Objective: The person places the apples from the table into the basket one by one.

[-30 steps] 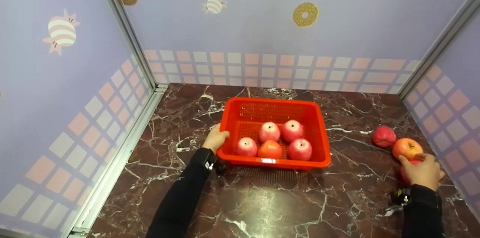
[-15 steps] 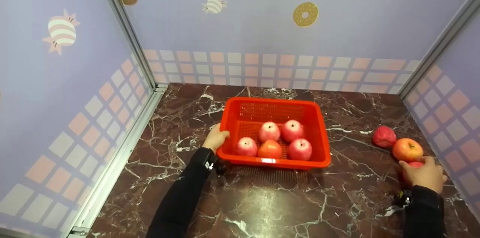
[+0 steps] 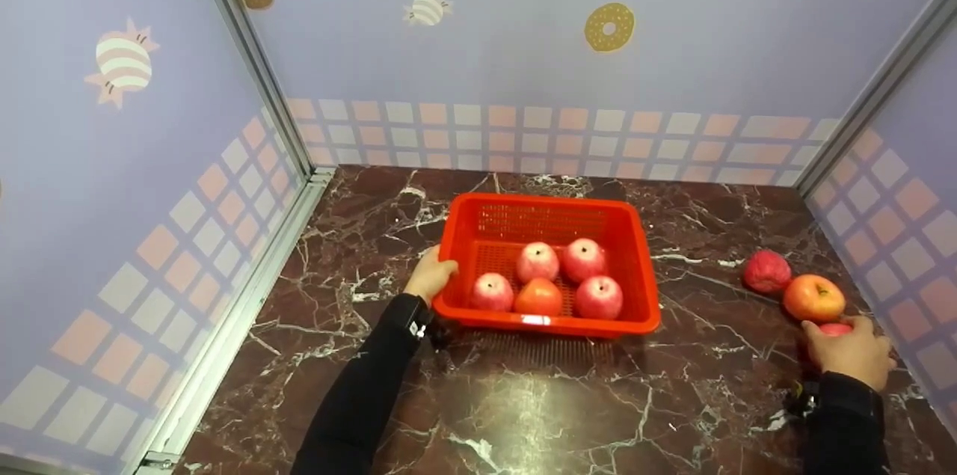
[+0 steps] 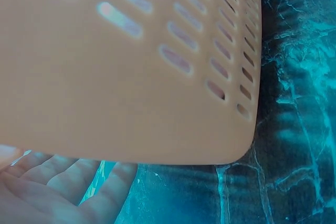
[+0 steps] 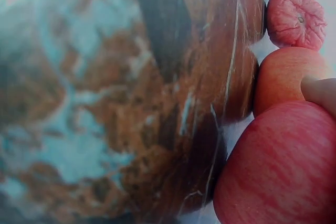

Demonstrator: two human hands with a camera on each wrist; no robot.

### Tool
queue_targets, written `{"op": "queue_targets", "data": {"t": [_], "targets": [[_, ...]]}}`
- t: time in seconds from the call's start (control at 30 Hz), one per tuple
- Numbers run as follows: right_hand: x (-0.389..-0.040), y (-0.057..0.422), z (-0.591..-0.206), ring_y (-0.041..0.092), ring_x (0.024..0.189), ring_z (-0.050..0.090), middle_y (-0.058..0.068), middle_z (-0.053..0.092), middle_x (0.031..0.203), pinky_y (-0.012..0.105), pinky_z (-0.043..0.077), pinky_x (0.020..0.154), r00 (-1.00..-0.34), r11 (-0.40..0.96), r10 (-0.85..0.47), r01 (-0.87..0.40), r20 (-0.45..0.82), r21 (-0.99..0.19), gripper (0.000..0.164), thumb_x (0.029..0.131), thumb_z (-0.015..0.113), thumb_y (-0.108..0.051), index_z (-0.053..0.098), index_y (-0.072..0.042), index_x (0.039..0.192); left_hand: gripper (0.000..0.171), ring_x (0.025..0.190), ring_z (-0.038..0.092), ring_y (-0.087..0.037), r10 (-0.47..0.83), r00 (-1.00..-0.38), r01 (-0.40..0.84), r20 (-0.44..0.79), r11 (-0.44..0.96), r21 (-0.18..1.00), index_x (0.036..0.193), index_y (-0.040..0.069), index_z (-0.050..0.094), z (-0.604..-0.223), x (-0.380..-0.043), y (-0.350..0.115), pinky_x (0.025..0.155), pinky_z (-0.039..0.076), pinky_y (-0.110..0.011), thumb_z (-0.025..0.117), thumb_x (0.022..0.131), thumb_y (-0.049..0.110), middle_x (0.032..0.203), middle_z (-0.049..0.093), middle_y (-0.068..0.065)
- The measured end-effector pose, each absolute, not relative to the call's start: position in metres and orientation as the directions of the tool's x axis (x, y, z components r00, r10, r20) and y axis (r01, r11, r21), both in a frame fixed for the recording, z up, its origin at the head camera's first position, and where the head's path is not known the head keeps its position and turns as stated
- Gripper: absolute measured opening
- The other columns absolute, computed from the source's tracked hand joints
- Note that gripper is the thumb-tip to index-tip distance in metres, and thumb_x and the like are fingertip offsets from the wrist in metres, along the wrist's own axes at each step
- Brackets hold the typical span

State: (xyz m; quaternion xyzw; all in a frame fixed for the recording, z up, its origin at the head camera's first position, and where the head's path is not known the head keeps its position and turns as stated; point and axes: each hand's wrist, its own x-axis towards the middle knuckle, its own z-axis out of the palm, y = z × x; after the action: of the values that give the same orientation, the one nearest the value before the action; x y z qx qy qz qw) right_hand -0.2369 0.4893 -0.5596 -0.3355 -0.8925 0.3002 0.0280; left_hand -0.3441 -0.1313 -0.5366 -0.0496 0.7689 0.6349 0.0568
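My left hand (image 3: pixel 431 275) holds the left rim of a red plastic basket (image 3: pixel 647 288), thumb over the edge. In the left wrist view, the fingers (image 4: pixel 113 187) lie under the slotted basket wall (image 4: pixel 105 98). Several pink-red apples (image 3: pixel 583 259) and one orange-red fruit (image 3: pixel 538 298) sit inside the basket. At the right side, my right hand (image 3: pixel 854 355) grips a pink-red apple (image 3: pixel 835 328) from above, mostly hidden by the hand. The right wrist view shows this striped apple (image 5: pixel 283 166) close up, with the thumb (image 5: pixel 321 93) at its far side.
Beyond the gripped apple lie a yellow-orange apple (image 3: pixel 814 298) and a wrinkled dark-red fruit (image 3: pixel 767 271). The brown marble tabletop (image 3: pixel 568 400) is bounded by patterned panels at the back (image 3: pixel 508 71), left (image 3: pixel 172 161) and right (image 3: pixel 890 213).
My right hand has shifted slightly right and nearer along with the apple, showing more of the yellow-orange apple. My left hand and the basket have stayed in place.
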Motion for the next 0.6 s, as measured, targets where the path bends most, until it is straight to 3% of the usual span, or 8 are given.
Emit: {"op": "queue_targets", "data": {"t": [0.6], "targets": [[-0.2318, 0.4948, -0.566, 0.069, 0.129, 0.032, 0.046, 0.03, 0.145, 0.069, 0.032, 0.1, -0.752, 0.559, 0.648, 0.579, -0.124, -0.593, 0.086, 0.092, 0.06, -0.056, 0.036, 0.005, 0.148, 0.052, 0.102, 0.06, -0.032, -0.011, -0.987, -0.158, -0.159, 0.188, 0.969, 0.128, -0.007, 0.057, -0.5373, -0.3423, -0.1313, 0.081, 0.051, -0.036, 0.049, 0.077, -0.008, 0.123, 0.063, -0.025]]}}
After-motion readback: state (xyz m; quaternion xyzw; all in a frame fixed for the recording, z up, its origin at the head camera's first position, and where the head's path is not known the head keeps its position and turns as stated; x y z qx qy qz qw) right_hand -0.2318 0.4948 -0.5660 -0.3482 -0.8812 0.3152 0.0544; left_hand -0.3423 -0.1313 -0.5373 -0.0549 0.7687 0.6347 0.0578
